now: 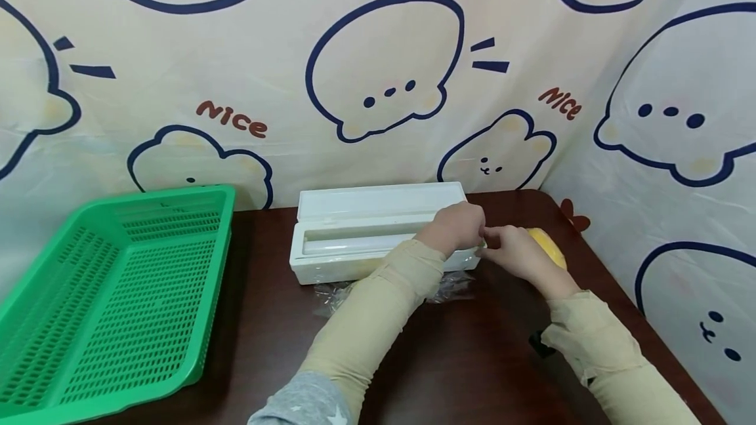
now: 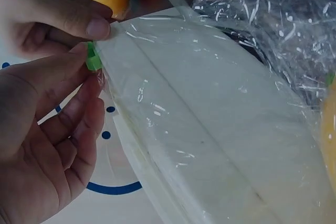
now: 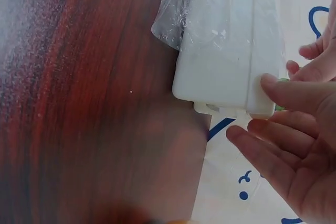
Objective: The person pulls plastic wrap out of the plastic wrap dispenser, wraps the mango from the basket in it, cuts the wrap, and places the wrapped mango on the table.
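Observation:
A long white cling film box (image 1: 339,271) stands on the dark table with its lid (image 1: 378,202) raised. Inside lies a white roll (image 1: 348,244). At the box's right end, my left hand (image 1: 455,225) pinches a small green slider (image 2: 93,57) between thumb and fingertips. Clear film (image 2: 289,30) hangs crumpled along the box's front. My right hand (image 1: 516,251) holds the same end of the box, its thumb (image 3: 283,93) on the corner and its fingers below. In the head view, the hands mostly hide the slider.
A green plastic basket (image 1: 221,267) stands at the left. Behind my right hand lies a yellow rounded object (image 1: 548,248); the left wrist view shows another yellow object (image 2: 329,129) at its right edge. A printed curtain (image 1: 283,71) stands behind the table.

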A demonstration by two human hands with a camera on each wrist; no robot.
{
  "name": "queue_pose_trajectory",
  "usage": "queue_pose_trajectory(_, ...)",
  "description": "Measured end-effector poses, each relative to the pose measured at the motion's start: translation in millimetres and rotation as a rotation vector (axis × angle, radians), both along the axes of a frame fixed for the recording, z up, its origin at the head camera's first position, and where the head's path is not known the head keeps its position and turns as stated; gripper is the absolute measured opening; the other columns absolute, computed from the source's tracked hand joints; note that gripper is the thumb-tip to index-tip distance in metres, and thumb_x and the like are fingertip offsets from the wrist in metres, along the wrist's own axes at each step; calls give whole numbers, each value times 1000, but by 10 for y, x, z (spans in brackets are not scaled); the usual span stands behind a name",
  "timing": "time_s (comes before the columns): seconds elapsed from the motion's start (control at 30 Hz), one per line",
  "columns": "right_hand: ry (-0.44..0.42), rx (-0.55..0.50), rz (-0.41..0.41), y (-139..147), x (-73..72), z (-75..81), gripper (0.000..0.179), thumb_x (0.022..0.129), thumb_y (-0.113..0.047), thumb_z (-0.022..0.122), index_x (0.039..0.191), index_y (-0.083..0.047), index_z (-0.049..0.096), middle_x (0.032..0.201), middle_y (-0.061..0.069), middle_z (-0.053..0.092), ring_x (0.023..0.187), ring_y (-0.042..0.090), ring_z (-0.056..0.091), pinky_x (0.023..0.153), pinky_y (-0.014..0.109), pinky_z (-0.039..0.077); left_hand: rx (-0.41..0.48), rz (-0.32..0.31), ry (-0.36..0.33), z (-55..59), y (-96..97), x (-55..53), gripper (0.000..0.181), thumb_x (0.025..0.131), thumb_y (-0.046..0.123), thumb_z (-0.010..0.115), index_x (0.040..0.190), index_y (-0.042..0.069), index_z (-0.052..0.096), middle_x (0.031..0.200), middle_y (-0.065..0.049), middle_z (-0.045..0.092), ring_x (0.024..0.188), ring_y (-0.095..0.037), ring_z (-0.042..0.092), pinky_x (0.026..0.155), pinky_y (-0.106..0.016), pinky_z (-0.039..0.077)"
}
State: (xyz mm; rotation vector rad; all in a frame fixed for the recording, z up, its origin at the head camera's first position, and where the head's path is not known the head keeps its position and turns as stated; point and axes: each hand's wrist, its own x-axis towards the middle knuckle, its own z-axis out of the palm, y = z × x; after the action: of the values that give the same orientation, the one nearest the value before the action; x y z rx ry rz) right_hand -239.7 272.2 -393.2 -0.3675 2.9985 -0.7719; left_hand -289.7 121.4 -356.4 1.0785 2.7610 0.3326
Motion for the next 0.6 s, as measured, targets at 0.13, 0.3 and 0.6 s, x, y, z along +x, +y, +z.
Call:
queue_pose_trajectory(0.13,43,42,24,-15,-37,-15,29,92,-8,75,118,5,72,70,0,64,60,14,53,61,30,48,-24,6,15,-2,-4,-11,24,96,17,72,71,16,69,68,7,62,64,-10,51,60,-27,48)
queue_pose_trajectory(0.3,60,108,42,-27,-29,-10,37,92,-6,76,124,10,68,80,6,71,62,14,56,60,28,51,-31,13,58,-25,-25,-40,36,97,17,68,63,18,57,74,5,58,66,-10,51,60,-28,48)
queue_pose_trajectory(0.6,91,167,84,-18,15,27,44,94,-8,74,132,10,62,61,-2,54,53,11,48,52,25,43,-13,-52,49,-49,-99,-89,42,96,7,63,59,17,47,58,6,40,58,-11,39,54,-25,39)
